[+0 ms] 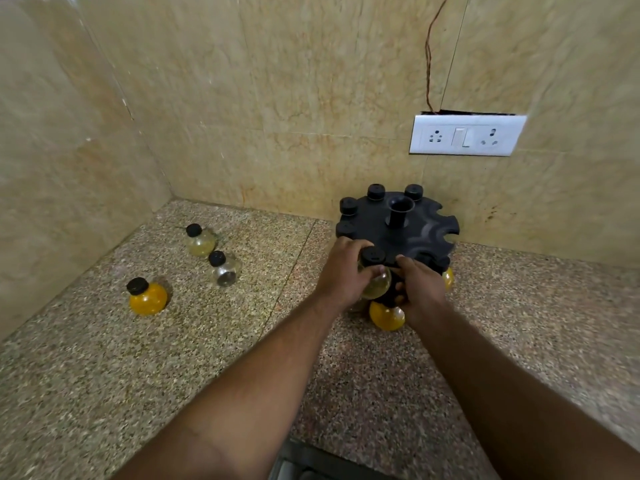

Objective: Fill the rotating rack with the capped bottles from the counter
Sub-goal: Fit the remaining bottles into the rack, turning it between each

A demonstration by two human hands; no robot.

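The black rotating rack (420, 230) stands against the back wall, with several black-capped bottles hanging in its left and rear slots; the slots on its right side are empty. My left hand (341, 273) grips a pale-yellow bottle with a black cap (373, 256) at the rack's front rim. My right hand (420, 289) touches the same bottle and the rack's front edge. Below my hands an orange bottle (386, 315) hangs on the lower tier. Three bottles stand on the counter to the left: an orange one (147, 297), a clear one (224, 270) and a pale-yellow one (201, 240).
The speckled granite counter (173, 358) meets tiled walls at the back and left. A white switch and socket plate (465, 135) is on the wall above the rack, with a thin wire rising from it. Something dark shows at the counter's near edge (304, 462).
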